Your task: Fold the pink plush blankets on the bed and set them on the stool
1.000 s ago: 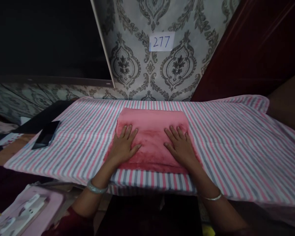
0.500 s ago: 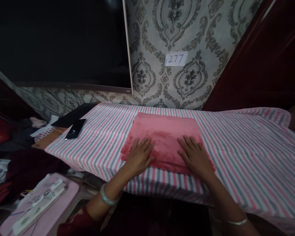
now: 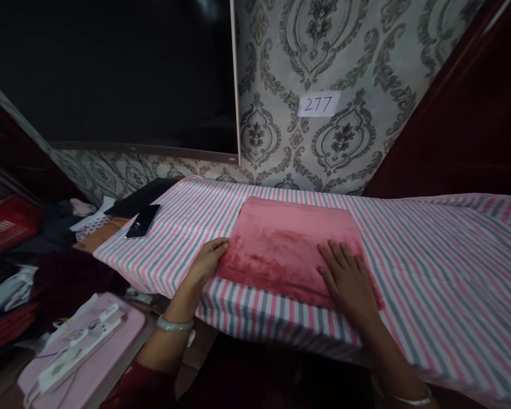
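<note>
A folded pink plush cloth (image 3: 289, 238) lies flat on a striped sheet (image 3: 430, 255), its pile darker red toward the near edge. At the cloth's left edge is my left hand (image 3: 206, 258), fingers drawn together and closed on that edge; the fingertips' underside is hidden. My right hand (image 3: 349, 278) rests palm down on the cloth's right part, with its fingers spread and open.
A phone (image 3: 142, 221) lies on the sheet's left side. Below it, a white power strip (image 3: 80, 346) sits on a pink stool (image 3: 123, 341). Clothes and a red basket (image 3: 11, 224) are at the left. A large TV (image 3: 111, 74) stands behind.
My left hand has moved left, from lying flat on the cloth to its left edge, and its fingers have drawn together. My right hand stays on the cloth. The view has shifted slightly.
</note>
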Demonstrator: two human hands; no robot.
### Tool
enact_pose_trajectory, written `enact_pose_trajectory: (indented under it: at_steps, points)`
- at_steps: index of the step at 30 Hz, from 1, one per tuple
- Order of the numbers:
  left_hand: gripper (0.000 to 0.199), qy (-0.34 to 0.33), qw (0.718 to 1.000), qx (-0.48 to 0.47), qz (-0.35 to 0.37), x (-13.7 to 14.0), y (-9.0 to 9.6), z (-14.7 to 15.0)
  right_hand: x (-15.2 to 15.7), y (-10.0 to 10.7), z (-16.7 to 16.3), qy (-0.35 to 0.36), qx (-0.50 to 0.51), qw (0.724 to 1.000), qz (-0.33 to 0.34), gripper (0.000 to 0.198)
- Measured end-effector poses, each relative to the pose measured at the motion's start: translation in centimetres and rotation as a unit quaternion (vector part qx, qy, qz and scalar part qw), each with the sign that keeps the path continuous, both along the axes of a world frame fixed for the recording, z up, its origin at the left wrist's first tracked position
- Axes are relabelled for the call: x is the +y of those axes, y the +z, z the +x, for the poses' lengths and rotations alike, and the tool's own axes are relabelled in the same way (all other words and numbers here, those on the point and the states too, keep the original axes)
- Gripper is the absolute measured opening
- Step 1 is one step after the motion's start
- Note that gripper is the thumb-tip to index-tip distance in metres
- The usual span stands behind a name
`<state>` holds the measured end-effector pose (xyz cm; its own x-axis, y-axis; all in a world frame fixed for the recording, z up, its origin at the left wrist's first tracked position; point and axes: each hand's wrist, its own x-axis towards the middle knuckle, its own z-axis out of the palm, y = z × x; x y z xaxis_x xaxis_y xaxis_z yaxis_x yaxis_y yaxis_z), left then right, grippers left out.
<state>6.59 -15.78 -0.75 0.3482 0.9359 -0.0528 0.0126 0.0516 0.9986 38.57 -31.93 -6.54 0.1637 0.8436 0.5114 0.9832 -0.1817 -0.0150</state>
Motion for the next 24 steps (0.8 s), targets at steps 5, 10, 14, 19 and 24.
enact_pose_trajectory:
  at_steps: [5, 10, 14, 19, 24]
  points:
    - [0.031, -0.023, 0.996, -0.068, -0.061, 0.1, 0.9, -0.2, 0.0, 0.0, 0.0, -0.001, -0.001, 1.0, 0.004, 0.051]
    - [0.028, -0.092, 0.992, -0.047, -0.074, 0.9, 0.8, -1.0, 0.0, 0.0, -0.1, 0.003, 0.001, 1.0, 0.007, 0.051]
    - [0.031, -0.134, 0.988, -0.026, -0.077, 1.5, 0.9, -1.1, 0.3, -0.2, -0.1, 0.003, 0.015, 1.0, 0.009, 0.051]
    - [0.044, -0.123, 0.989, 0.003, -0.08, 1.7, 1.8, -1.0, -0.4, 1.0, 0.6, 0.048, 0.09, 0.994, 0.037, 0.048]
    - [0.049, -0.15, 0.982, 0.103, -0.058, 2.6, 2.7, -1.6, -4.5, 2.4, 2.2, -0.046, 0.217, 0.957, 0.188, 0.041]
